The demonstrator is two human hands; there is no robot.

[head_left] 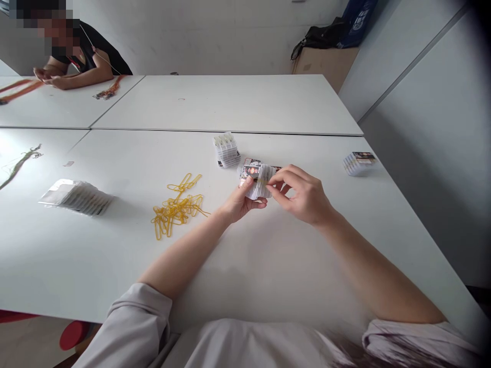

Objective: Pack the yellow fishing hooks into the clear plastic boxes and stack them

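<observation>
My left hand (241, 201) is closed around a small stack of clear plastic packs (256, 179) with black printed labels, its thumb lying on the front label. From the right, my right hand (297, 191) pinches the edge of this stack between thumb and fingers; what exactly lies between the fingertips is partly hidden. Just behind my hands, another stack of clear packs (226, 149) stands on the white table, and more labelled packs partly show behind the held ones. A pile of yellow elongated loops (178, 209) lies left of my left forearm.
A larger bundle of clear-wrapped packs (76, 197) lies on the left of the table (126, 271). Near the right edge sits another small stack (359, 163). A co-worker (84, 61) sits at the far left by orange cords (109, 88). Bags (326, 33) rest on a cardboard box (326, 61).
</observation>
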